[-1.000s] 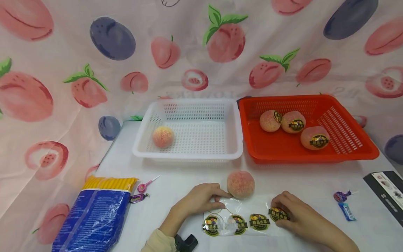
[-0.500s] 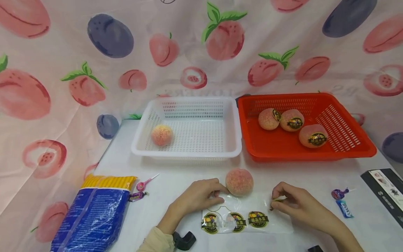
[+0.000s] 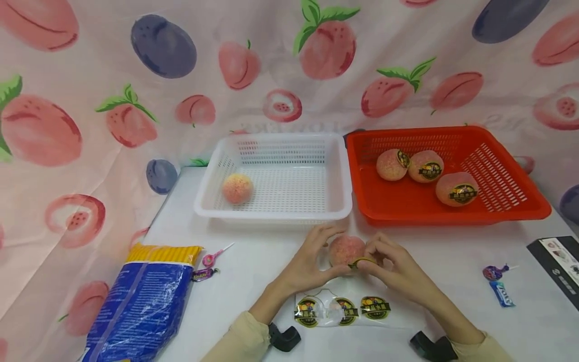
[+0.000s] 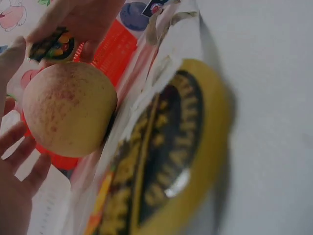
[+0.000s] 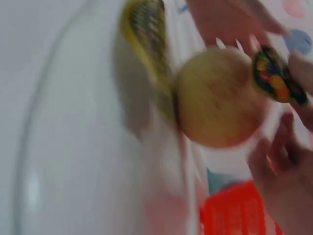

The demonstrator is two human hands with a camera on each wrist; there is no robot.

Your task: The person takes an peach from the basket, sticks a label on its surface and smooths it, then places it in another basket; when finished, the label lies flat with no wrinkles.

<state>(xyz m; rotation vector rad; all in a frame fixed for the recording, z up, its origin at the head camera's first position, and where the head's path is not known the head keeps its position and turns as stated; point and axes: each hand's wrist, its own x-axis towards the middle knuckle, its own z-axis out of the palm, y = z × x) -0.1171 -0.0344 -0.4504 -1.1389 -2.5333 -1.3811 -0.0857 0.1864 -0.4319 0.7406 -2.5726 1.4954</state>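
A pink-and-yellow peach sits on the white table. My left hand arches around its left side, fingers spread beside it in the left wrist view and thumb reaching across the front. From the right, my right hand pinches an oval black-and-gold sticker by its edge at the front of the peach. In the right wrist view that sticker shows its printed side close to the peach. Below the hands lies a clear plastic sheet bearing several more stickers.
Behind, a white basket holds one plain peach, and a red basket holds 3 stickered peaches. A blue-and-yellow packet and sweets lie left. More sweets and a black box are on the right.
My right hand has lifted a sticker off the sheet and carried it up and left to the peach. My left hand has moved off the sheet to the peach's left side.
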